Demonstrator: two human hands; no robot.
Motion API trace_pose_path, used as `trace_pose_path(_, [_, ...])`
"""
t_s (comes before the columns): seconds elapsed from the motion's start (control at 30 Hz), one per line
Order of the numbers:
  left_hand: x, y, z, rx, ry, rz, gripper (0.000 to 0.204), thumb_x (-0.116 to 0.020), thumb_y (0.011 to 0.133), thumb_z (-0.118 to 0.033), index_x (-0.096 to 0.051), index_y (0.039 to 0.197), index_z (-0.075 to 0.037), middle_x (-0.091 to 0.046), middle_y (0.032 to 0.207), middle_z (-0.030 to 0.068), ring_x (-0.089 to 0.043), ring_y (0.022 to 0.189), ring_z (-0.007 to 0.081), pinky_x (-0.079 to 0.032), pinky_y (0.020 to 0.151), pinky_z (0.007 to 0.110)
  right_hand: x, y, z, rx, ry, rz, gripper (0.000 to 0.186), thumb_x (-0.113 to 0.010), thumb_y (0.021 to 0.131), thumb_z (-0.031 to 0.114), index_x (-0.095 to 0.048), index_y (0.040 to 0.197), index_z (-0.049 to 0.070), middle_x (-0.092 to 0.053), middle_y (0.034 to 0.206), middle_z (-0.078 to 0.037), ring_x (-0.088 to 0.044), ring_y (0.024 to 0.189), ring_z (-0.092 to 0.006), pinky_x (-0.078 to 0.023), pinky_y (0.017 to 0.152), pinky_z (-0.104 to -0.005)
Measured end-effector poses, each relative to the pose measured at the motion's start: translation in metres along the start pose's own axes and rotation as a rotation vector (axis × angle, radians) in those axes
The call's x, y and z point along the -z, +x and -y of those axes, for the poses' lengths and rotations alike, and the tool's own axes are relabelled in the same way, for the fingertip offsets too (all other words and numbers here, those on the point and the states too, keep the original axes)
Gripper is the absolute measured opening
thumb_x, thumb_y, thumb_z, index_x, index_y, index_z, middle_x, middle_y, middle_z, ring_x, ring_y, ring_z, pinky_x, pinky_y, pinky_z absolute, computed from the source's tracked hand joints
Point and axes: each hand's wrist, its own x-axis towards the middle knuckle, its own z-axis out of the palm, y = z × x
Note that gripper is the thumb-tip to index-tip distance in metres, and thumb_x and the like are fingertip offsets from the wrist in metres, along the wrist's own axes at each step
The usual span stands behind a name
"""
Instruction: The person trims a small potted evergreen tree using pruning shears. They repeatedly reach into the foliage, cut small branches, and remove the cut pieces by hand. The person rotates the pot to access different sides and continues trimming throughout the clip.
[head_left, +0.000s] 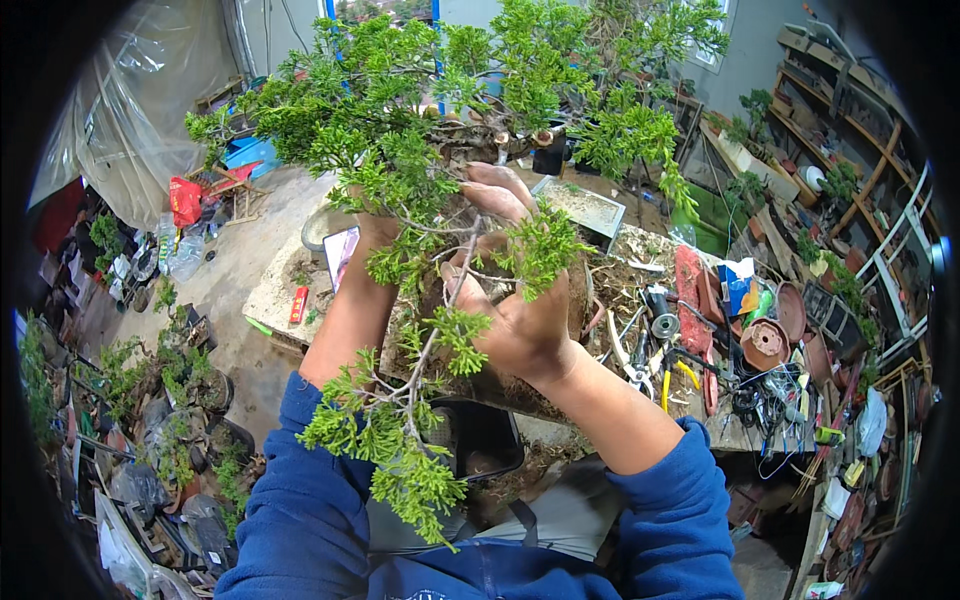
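Bonsai-type conifer (tree) (411, 190) btwn the two bare hands of a seated person in blue sleeves (672, 515), above a worktable (262, 290); tree = landmark throughout. Hanging branch (430, 350) runs from tree's mid-part down twd the person, passing in front of R hand & over the lap. R hand (525, 315) at tree's near R side: two long fingers lie side by side, slightly bent, thumb apart from them close to the branch; whether they close on wood can't be told. L hand (376, 232) at tree's L side, mostly behind foliage; finger state can't be told. Obstructions: crown hides much of the window (375, 10) & wall beyond tree; R hand & branch partly mask tree's lower part. L of tree: grey bowl (318, 228), flat pale-and-purple item (phone-like) (341, 254) & small red box (299, 305); farther L, red bag (186, 201) & clear plastic sheeting (140, 110); nearer the person on that side, potted plants (185, 375). R of tree: framed tray (585, 210), wood scraps, pale-handled cutters (618, 345), yellow-handled pliers (682, 378), red cloth-like strip (691, 300), brown angular pot (765, 344); farther R, cluttered shelving (835, 150). Below tree, dark tray-like item (480, 440), partly behind branch.
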Motion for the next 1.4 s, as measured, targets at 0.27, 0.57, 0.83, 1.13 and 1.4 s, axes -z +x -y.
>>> trace_pose_path(0.27, [0.002, -0.012, 0.002, 0.164, 0.37, 0.317, 0.039, -0.035, 0.107, -0.03, -0.057, 0.135, -0.012, -0.065, 0.127, 0.0122, -0.069, 0.106, 0.0249, -0.061, 0.085, 0.042, 0.004, -0.003, 0.002, -0.075, 0.074, 0.023, 0.058, -0.061, 0.081, -0.006, -0.056, 0.139, 0.001, -0.05, 0.151, -0.02, -0.061, 0.117, -0.0247, -0.053, 0.084, -0.03])
trace_pose_path(0.57, [0.038, 0.028, 0.006, -0.227, -0.077, -0.516, 0.04, -0.033, 0.108, -0.029, -0.057, 0.135, -0.013, -0.065, 0.126, 0.0118, -0.069, 0.104, 0.0236, -0.062, 0.083, 0.04, 0.011, -0.005, -0.006, -0.054, 0.07, 0.119, 0.068, -0.078, 0.084, -0.002, -0.048, 0.145, -0.001, -0.04, 0.156, -0.019, -0.063, 0.106, -0.017, -0.057, 0.077, -0.0298])
trace_pose_path(0.83, [0.05, 0.013, -0.022, -0.198, -0.43, -0.512, 0.04, -0.031, 0.108, -0.028, -0.056, 0.135, -0.013, -0.065, 0.125, 0.0115, -0.07, 0.102, 0.0224, -0.063, 0.082, 0.039, 0.015, -0.01, -0.011, -0.063, 0.065, 0.129, 0.069, -0.079, 0.082, 0.0, -0.049, 0.144, 0.002, -0.039, 0.156, -0.019, -0.062, 0.1, -0.0142, -0.056, 0.078, -0.029])
trace_pose_path(1.13, [0.12, -0.015, -0.016, -0.152, -0.898, 0.409, 0.082, -0.037, 0.09, -0.087, -0.081, 0.096, -0.019, -0.077, 0.105, 0.0097, -0.07, 0.103, 0.0361, -0.041, 0.107, 0.062, 0.012, -0.009, -0.015, -0.006, 0.135, 0.114, 0.063, -0.068, 0.084, -0.004, -0.049, 0.143, 0.002, -0.044, 0.154, -0.023, -0.053, 0.132, -0.0282, -0.052, 0.077, -0.0281])
trace_pose_path(1.4, [0.166, 0.028, -0.019, -0.127, -0.06, 0.332, 0.073, -0.045, 0.094, -0.078, -0.078, 0.097, -0.013, -0.076, 0.108, 0.012, -0.07, 0.104, 0.0344, -0.048, 0.1, 0.054, 0.011, -0.009, -0.019, 0.058, 0.045, 0.122, 0.062, -0.067, 0.085, -0.001, -0.048, 0.144, 0.001, -0.043, 0.154, -0.024, -0.053, 0.131, -0.0274, -0.052, 0.076, -0.0283])
